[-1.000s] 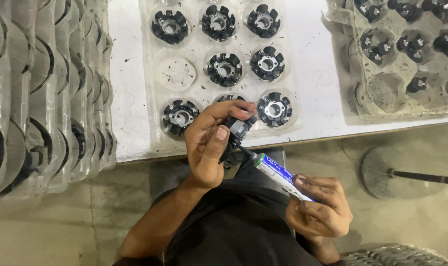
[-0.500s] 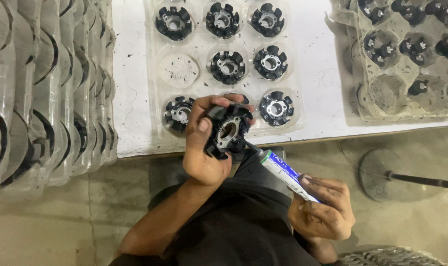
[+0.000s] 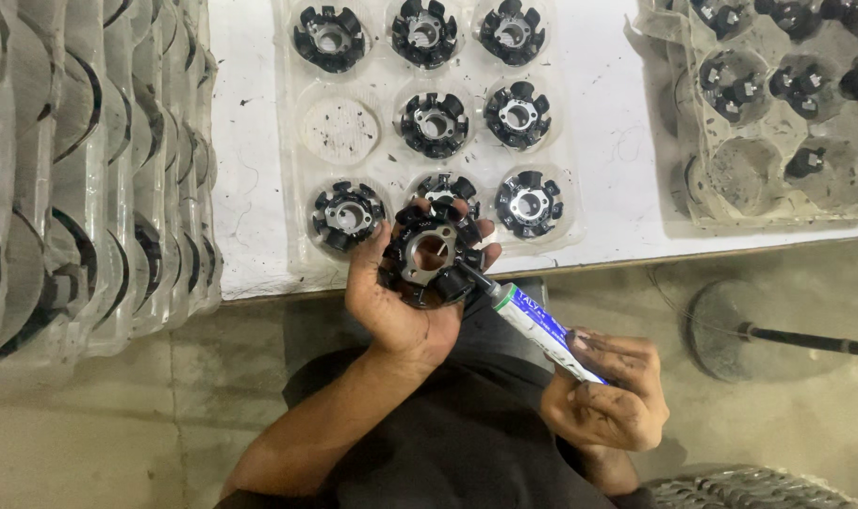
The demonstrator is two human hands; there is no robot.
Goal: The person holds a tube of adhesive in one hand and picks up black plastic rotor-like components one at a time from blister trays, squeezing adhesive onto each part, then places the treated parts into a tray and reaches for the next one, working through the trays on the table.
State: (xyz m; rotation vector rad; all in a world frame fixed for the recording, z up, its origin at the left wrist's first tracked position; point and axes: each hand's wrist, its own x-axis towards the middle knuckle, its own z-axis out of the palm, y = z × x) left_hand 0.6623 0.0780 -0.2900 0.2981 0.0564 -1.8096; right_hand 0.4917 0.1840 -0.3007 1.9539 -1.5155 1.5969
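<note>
A black stator (image 3: pixel 432 254) is gripped in the left hand (image 3: pixel 401 302) over the table edge (image 3: pixel 636 259); a tube (image 3: pixel 542 322), clasped in the right hand (image 3: pixel 608 391), touches it. Eight stators fill the tray (image 3: pixel 297 170), one pocket (image 3: pixel 340 130) left empty

Two hands at a worktop edge, one holding a black toothed ring, the other a tube.

At frame centre the left hand (image 3: pixel 401 306) cups a black ring-shaped part (image 3: pixel 432 254) with blocky teeth and a metal core, face up. The right hand (image 3: pixel 606 391), lower right, grips a white-and-blue tube (image 3: pixel 542 323) whose dark nozzle touches the part's right edge. Above, a clear plastic tray (image 3: pixel 302 141) on the white worktop (image 3: pixel 245 188) holds similar parts, one pocket bare. A second tray (image 3: pixel 693 188) sits upper right; stacked clear trays (image 3: pixel 80 170) fill the left.
</note>
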